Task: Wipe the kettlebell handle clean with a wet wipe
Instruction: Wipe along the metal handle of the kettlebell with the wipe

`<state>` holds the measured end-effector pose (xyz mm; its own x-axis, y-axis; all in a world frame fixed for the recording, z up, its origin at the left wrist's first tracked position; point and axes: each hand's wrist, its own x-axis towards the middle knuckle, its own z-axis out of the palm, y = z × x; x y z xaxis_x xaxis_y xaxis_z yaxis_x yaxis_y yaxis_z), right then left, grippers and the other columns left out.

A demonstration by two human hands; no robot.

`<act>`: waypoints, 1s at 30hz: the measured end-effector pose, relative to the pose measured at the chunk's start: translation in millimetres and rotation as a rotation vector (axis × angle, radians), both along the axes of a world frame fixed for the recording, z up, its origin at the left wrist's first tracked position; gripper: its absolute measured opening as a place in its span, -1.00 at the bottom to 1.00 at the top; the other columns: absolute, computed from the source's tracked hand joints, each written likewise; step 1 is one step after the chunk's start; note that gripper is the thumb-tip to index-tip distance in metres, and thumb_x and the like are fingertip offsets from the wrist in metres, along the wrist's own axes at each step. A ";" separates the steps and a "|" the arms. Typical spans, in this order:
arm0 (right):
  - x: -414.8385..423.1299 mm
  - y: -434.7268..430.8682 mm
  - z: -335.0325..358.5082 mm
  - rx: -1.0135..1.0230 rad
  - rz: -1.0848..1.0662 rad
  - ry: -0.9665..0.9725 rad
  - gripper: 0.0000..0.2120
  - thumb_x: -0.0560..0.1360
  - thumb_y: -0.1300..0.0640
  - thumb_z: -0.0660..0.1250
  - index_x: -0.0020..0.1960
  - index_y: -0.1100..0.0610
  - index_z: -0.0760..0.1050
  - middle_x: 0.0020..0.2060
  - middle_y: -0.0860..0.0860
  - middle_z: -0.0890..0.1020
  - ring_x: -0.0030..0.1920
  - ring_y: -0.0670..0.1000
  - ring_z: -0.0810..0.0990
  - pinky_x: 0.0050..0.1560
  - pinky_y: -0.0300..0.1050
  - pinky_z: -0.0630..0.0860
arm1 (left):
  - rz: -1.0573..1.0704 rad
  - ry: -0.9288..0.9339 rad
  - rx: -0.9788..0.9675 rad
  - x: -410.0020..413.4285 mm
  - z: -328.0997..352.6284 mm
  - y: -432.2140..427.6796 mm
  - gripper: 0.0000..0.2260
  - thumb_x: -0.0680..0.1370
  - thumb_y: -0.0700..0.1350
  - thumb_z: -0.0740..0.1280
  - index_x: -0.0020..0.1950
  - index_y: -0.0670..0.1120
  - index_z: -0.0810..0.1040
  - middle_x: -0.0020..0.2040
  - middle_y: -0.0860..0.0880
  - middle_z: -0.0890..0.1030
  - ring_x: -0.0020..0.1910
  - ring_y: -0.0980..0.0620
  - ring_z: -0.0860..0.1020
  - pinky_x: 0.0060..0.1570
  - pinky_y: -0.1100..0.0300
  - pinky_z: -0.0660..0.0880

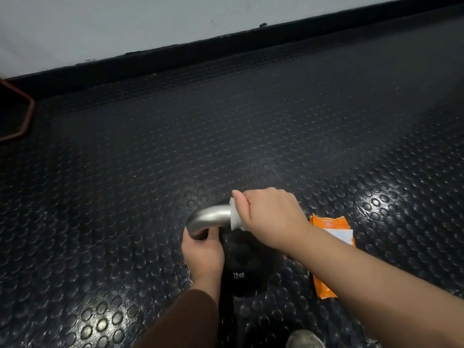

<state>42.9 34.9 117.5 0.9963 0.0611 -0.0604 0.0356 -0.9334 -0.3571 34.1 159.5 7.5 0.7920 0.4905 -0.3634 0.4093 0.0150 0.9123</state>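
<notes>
Wide open studded rubber floor is seen ahead of and to the left of the kettlebell, up to the black baseboard. To the right, passage is narrowed by an orange wipe packet lying just beside the kettlebell. At the far left edge, a red-rimmed object is partly seen. A shoe occupies the near edge.

**Layout on the floor**

The kettlebell is set on the floor mat, before the wall. Just right of it a wipe packet is laid. A shoe is seen nearest the camera.
</notes>
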 end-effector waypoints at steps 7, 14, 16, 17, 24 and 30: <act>18.5 -12.9 9.8 0.245 0.149 0.309 -0.39 0.55 -0.32 0.01 -0.40 0.15 0.30 -0.53 -0.02 0.41 -0.44 -0.02 0.40 -0.31 -0.04 0.37 | -0.007 -0.004 0.013 -0.3 -0.1 0.3 -0.87 0.46 -0.10 0.45 -0.06 -0.08 0.55 -0.20 0.05 0.62 -0.19 0.12 0.58 -0.19 0.19 0.45; 21.3 -20.9 21.9 0.236 0.230 0.555 -0.61 0.27 -0.16 0.54 -0.10 0.05 0.50 -0.42 -0.05 0.58 -0.44 -0.07 0.52 -0.40 -0.15 0.43 | -0.006 -0.005 0.041 0.0 -1.3 0.1 -0.86 0.47 -0.11 0.44 -0.04 -0.09 0.55 -0.20 0.08 0.60 -0.20 0.17 0.55 -0.18 0.19 0.39; 17.4 -16.2 20.3 0.158 0.200 0.471 -0.67 0.29 -0.14 0.51 -0.12 0.00 0.48 -0.34 -0.08 0.58 -0.31 -0.02 0.57 -0.31 -0.11 0.46 | -0.008 -0.009 0.045 -0.2 -0.6 -0.4 -0.87 0.47 -0.12 0.44 -0.05 -0.10 0.54 -0.22 0.09 0.58 -0.22 0.21 0.53 -0.25 0.26 0.38; 12.7 -12.9 18.2 0.081 0.191 0.383 -0.70 0.32 -0.13 0.47 -0.11 -0.01 0.45 -0.30 -0.09 0.56 -0.24 0.01 0.57 -0.27 -0.09 0.46 | -0.009 -0.010 0.046 -0.2 -0.5 -0.2 -0.87 0.47 -0.12 0.44 -0.05 -0.10 0.54 -0.22 0.09 0.58 -0.23 0.21 0.52 -0.26 0.29 0.37; -5.4 -3.7 -0.5 -0.150 0.133 0.012 -0.83 0.46 0.04 0.31 -0.01 0.02 0.35 -0.20 -0.07 0.50 -0.17 0.07 0.55 -0.25 -0.09 0.38 | -0.012 0.001 0.023 -0.9 -0.4 0.0 -0.83 0.47 -0.07 0.44 -0.02 -0.10 0.56 -0.19 0.05 0.61 -0.20 0.15 0.55 -0.13 0.14 0.41; 16.7 -16.2 15.8 0.090 0.240 0.404 -0.81 0.35 0.04 0.46 -0.12 0.01 0.47 -0.33 -0.05 0.59 -0.28 0.01 0.58 -0.32 -0.14 0.46 | -0.006 -0.011 0.037 -1.3 4.2 -1.6 -0.87 0.47 -0.08 0.44 -0.09 -0.08 0.53 -0.24 0.08 0.58 -0.24 0.17 0.53 -0.25 0.19 0.39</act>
